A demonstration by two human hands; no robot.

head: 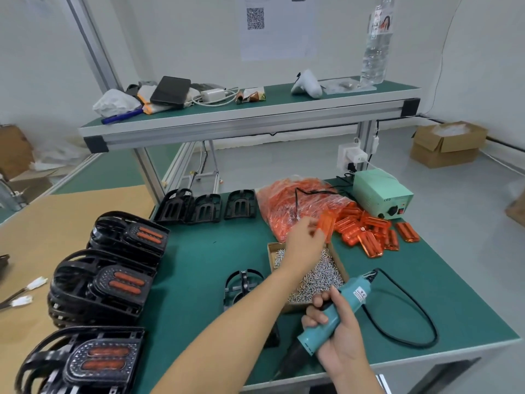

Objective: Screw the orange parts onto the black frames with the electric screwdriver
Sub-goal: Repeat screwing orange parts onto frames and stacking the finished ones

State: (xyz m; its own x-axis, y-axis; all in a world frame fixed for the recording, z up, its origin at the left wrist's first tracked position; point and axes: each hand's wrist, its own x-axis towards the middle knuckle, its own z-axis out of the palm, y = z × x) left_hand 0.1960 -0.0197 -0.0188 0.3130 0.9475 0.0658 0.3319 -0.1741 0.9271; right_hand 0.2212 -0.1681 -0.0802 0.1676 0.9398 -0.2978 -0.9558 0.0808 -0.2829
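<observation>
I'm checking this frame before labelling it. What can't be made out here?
- Head view: the black frame on the mat is partly hidden by the left forearm.
- The electric screwdriver bit tip is blurred, so whether it carries a screw is unclear.
- The left hand and its orange part are motion-blurred.
- The screws are too small to tell their type.

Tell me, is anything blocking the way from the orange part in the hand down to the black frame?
Nothing visible blocks it. The left hand holds the orange part above the screw box, and the black frame sits just left of that box with open green table around it.
</observation>
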